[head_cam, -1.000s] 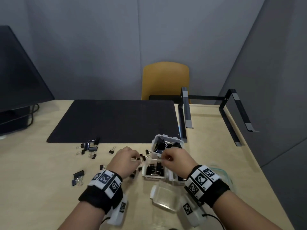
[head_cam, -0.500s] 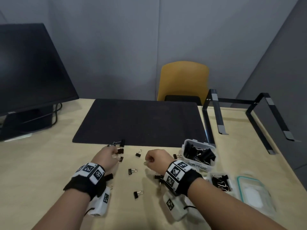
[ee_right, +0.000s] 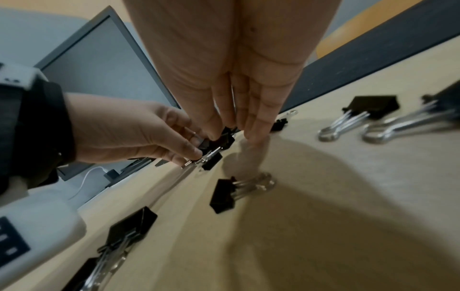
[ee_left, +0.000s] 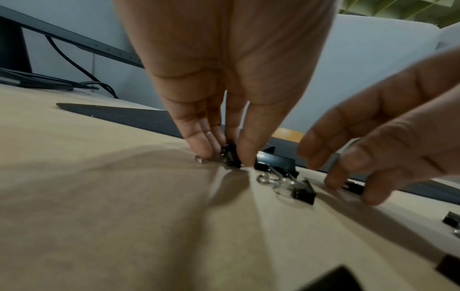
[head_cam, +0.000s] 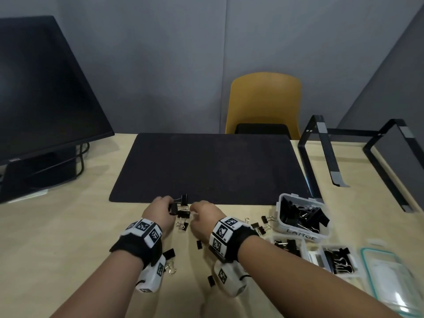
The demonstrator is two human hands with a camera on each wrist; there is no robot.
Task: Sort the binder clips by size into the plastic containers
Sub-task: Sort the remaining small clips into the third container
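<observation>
Pale wood tabletop (head_cam: 68, 237) is where we're at, both hands down among the loose clips just in front of the black mat (head_cam: 206, 166). Our left hand (head_cam: 158, 214) has its fingertips pinched on a small binder clip (ee_left: 230, 154) right at the surface, so that one looks mid-pickup. Our right hand (head_cam: 204, 216) has fingers reaching down straight beside the same little cluster; whether it's actually got one yet we can't tell.

So we'd say the step is grabbing strays, and next comes lifting them and carrying right to whichever box matches the size. The tub labelled LARGE (head_cam: 302, 235) sits well to the right, with two smaller containers (head_cam: 305, 249) just in front of it, all holding clips already.

More loose clips (head_cam: 199, 244) lie under and around our wrists, so dragging could scatter them. Otherwise the path right looks open. The monitor (head_cam: 41, 99) on the left and the metal stand (head_cam: 321, 157) on the far right are well clear.
</observation>
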